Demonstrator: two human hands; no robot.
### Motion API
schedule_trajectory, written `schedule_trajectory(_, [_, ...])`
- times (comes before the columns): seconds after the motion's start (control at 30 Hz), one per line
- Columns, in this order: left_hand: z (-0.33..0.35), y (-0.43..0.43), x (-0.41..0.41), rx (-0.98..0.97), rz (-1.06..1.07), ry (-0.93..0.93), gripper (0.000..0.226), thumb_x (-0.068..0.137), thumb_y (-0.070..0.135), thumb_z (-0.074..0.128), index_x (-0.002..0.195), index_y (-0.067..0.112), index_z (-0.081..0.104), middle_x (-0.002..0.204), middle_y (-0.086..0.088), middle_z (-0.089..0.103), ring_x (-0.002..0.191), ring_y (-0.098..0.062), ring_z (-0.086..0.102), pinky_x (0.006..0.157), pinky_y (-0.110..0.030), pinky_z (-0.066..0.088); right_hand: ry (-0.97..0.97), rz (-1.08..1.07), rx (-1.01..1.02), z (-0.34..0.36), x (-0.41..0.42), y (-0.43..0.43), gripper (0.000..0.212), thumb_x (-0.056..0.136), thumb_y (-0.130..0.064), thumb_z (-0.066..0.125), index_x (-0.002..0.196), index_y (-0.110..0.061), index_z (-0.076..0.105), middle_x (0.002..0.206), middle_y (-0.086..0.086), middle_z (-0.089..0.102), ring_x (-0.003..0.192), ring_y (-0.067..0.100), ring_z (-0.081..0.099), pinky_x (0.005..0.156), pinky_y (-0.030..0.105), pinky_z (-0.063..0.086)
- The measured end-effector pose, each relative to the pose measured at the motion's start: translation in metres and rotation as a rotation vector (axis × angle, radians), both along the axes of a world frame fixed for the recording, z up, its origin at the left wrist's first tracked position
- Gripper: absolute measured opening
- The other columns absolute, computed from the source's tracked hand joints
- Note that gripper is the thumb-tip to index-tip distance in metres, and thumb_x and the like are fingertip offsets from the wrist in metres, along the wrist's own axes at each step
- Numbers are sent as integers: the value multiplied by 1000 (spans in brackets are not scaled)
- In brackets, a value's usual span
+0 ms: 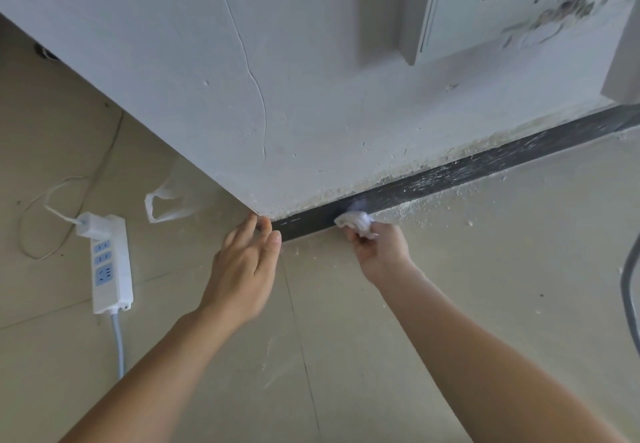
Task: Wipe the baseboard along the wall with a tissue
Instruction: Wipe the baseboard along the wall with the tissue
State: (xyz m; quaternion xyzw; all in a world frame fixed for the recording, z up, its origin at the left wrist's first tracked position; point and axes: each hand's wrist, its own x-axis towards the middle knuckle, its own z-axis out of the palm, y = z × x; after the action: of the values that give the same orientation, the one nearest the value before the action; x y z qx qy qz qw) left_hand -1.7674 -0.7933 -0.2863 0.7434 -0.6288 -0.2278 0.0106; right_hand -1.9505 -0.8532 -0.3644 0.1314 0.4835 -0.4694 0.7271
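1. The right hand (381, 252) was closed around a crumpled white tissue (356, 222), the wad bunched at the fingers and pressed against the dark, flat baseboard strip (450, 174) near the wall corner.
2. The tissue's contact point was blurred, with a pale smear on the baseboard just above it.
3. The left hand (247, 266) was open and held nothing, its fingers (266, 226) loosely spread, the tips touching the bottom corner of the cracked white plaster wall (242, 96) at the baseboard's left end.
4. To the right of the tissue the baseboard was streaked with white dust; to the left it looked cleaner and darker.
5. White plaster crumbs (415, 207) lay on the beige tiled floor (485, 269) along the baseboard.
6. A white power strip with blue sockets (110, 262) lay on the floor at left with a white charger plugged in, its thin cable looping away.
7. A translucent white plastic bag (169, 200) lay by the wall corner, partly hidden behind it.
8. A grey hose or cable (630, 297) was cut off by the right frame edge.
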Motion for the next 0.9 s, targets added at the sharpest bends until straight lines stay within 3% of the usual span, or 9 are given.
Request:
schedule_trajectory(0.1, [2, -2, 2, -10, 1, -5, 58, 98, 45, 12, 145, 19, 34, 157, 2, 19, 142, -12, 10, 114, -32, 14, 49, -74, 44, 6, -6, 6, 25, 90, -6, 40, 99, 0, 62, 76, 12, 62, 61, 21, 61, 53, 23, 55])
schedule_trajectory(0.2, [4, -4, 6, -13, 18, 30, 56, 99, 46, 14, 143, 22, 39, 155, 4, 25, 141, -12, 14, 113, -32, 17, 159, 269, 33, 10, 25, 26, 22, 91, -9, 41, 94, -1, 61, 68, 12, 59, 53, 21, 56, 48, 25, 49])
schedule_trajectory(0.27, [4, -5, 9, -4, 22, 29, 55, 99, 46, 13, 144, 25, 35, 154, 4, 25, 141, -15, 16, 113, -31, 16, 70, 455, 17, 13, 52, 35, 24, 92, -5, 42, 103, 3, 61, 72, 14, 62, 55, 22, 59, 49, 26, 52])
schedule_trajectory(0.33, [7, -5, 9, 12, -12, 1, 56, 98, 47, 11, 146, 27, 31, 155, 5, 23, 141, -16, 16, 114, -33, 17, -49, 507, -19, 20, 67, 32, 26, 93, -3, 41, 110, 6, 59, 76, 15, 64, 58, 20, 63, 51, 25, 56])
schedule_trajectory(0.5, [11, -3, 10, 57, -47, -46, 55, 99, 45, 9, 148, 28, 25, 157, 6, 17, 139, -15, 17, 111, -32, 20, -168, 334, -14, 32, 51, 1, 27, 92, 1, 35, 80, 8, 58, 55, 15, 64, 40, 18, 61, 44, 21, 53])
schedule_trajectory(0.63, [9, -1, 5, 44, -72, -90, 55, 97, 41, 15, 149, 24, 24, 158, 5, 13, 139, -16, 16, 111, -34, 23, -198, 216, -25, 31, 15, 0, 26, 92, 1, 36, 87, 9, 60, 65, 17, 62, 43, 18, 59, 43, 20, 51])
schedule_trajectory(0.7, [10, 0, 2, 34, -70, -112, 51, 99, 30, 27, 149, 22, 22, 158, 5, 10, 138, -16, 15, 110, -33, 23, -177, 109, -21, 27, -2, 0, 24, 92, -2, 39, 91, 7, 60, 69, 16, 61, 48, 18, 58, 44, 21, 51])
schedule_trajectory(0.8, [14, 0, -2, 45, -72, -134, 56, 97, 29, 36, 150, 23, 20, 158, 6, 7, 139, -16, 13, 109, -34, 25, -91, -93, 14, 25, -27, -3, 27, 92, -15, 40, 84, -1, 62, 66, 10, 57, 52, 16, 53, 45, 23, 48])
schedule_trajectory(0.9, [16, 0, -6, 67, -115, -216, 64, 92, 29, 44, 150, 18, 18, 158, -1, 8, 138, -21, 16, 109, -33, 28, 40, -93, 58, 18, -36, -5, 33, 93, -29, 37, 74, -11, 58, 52, 2, 47, 44, 14, 42, 46, 20, 38])
